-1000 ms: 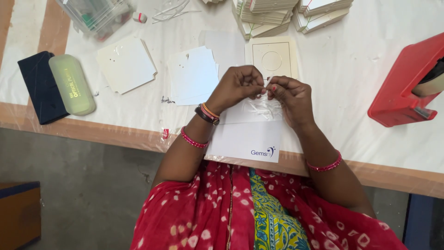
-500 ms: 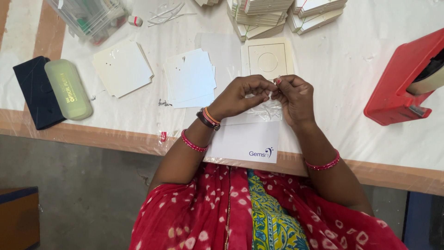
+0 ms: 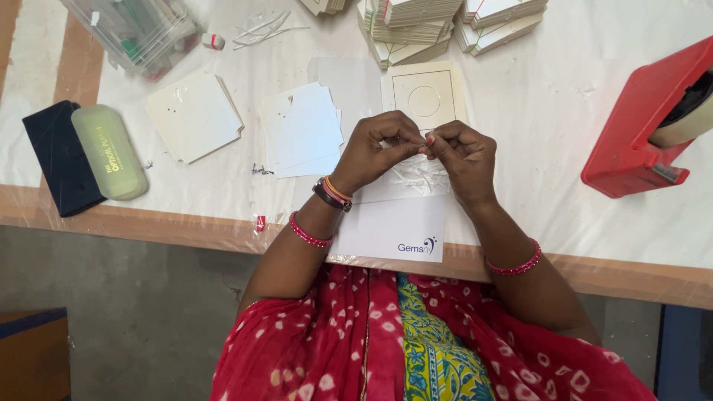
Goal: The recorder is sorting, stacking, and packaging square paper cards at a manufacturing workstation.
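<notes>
1. Fingertips of the left hand (image 3: 375, 148) and right hand (image 3: 462, 154) meet, pinched shut on something too small to identify.
2. Both hands hover over a crinkled clear plastic bag (image 3: 411, 178) lying on a white card (image 3: 394, 229).
3. Far left, a clear plastic box (image 3: 134, 33) holds green and clear items.
4. At right, a red tape dispenser (image 3: 639, 137) carries a tape roll.
</notes>
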